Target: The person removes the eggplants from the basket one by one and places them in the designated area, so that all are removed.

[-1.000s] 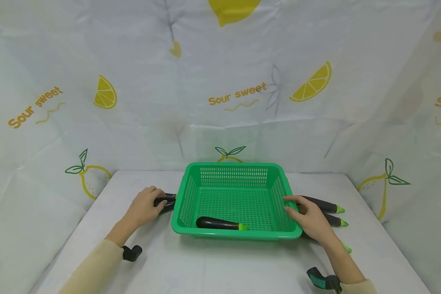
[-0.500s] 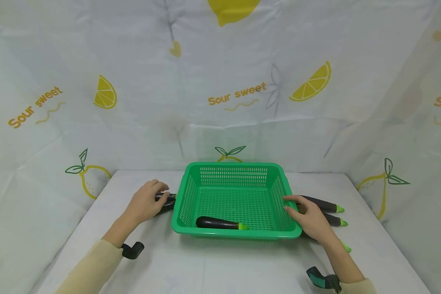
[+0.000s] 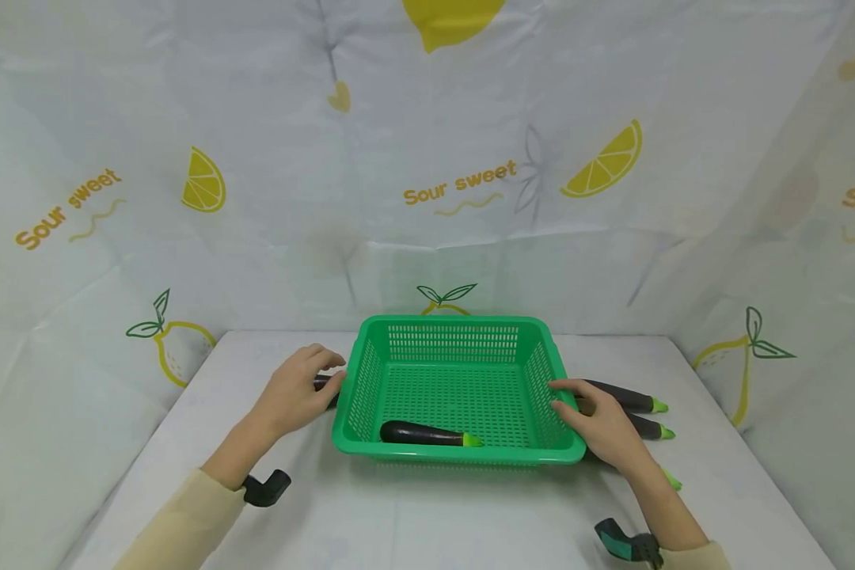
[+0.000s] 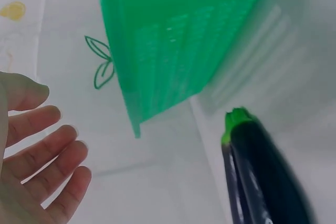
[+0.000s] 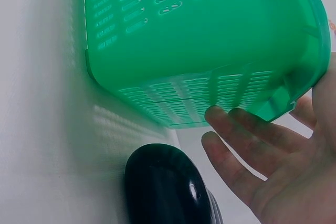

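Note:
A green slotted basket (image 3: 456, 455) stands mid-table with one dark eggplant (image 3: 427, 433) lying in its near part. My left hand (image 3: 306, 386) hovers by the basket's left rim, fingers spread and holding nothing (image 4: 39, 163). Beside it an eggplant (image 4: 265, 182) lies on the table, its green tip toward the basket (image 4: 173, 40). My right hand (image 3: 587, 416) rests with straight fingers (image 5: 247, 140) against the basket's right outer wall (image 5: 210, 51). Under and behind that hand lie eggplants (image 3: 630, 398), one dark end showing (image 5: 168, 192).
The table (image 3: 427, 522) is covered in white cloth, and a lemon-print curtain (image 3: 427, 198) walls in the back and both sides. Another eggplant (image 3: 654, 431) and a green tip (image 3: 673, 480) lie right of the basket. Black wrist mounts (image 3: 267, 488) sit on both forearms.
My left hand has slid right along the eggplant toward the basket's rim and opened its fingers. The right hand, basket and eggplant inside have stayed put.

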`<action>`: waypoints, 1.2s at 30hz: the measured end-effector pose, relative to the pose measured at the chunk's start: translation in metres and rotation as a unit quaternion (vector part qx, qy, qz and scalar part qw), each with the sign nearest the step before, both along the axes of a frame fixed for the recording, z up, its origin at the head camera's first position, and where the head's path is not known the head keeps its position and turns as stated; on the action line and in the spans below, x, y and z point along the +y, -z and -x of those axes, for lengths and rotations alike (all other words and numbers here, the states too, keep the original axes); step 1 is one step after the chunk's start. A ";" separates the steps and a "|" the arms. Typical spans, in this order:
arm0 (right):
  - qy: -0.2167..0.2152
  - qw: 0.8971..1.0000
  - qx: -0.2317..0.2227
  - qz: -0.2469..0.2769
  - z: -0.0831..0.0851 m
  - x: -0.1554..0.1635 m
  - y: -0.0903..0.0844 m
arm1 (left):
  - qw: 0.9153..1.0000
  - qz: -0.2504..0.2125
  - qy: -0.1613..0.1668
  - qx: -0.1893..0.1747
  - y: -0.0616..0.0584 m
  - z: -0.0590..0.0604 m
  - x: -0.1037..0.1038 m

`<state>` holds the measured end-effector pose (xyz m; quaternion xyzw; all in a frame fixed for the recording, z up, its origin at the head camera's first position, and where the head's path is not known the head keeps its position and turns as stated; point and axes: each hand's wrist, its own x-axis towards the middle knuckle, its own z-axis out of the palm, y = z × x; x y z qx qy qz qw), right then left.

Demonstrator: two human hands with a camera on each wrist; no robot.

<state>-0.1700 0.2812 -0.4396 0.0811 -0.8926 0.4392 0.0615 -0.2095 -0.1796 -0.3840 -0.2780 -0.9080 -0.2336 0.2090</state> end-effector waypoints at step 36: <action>0.002 1.000 0.000 -0.004 0.000 0.000 0.000 | 0.988 0.072 0.117 -0.072 0.002 -0.004 0.079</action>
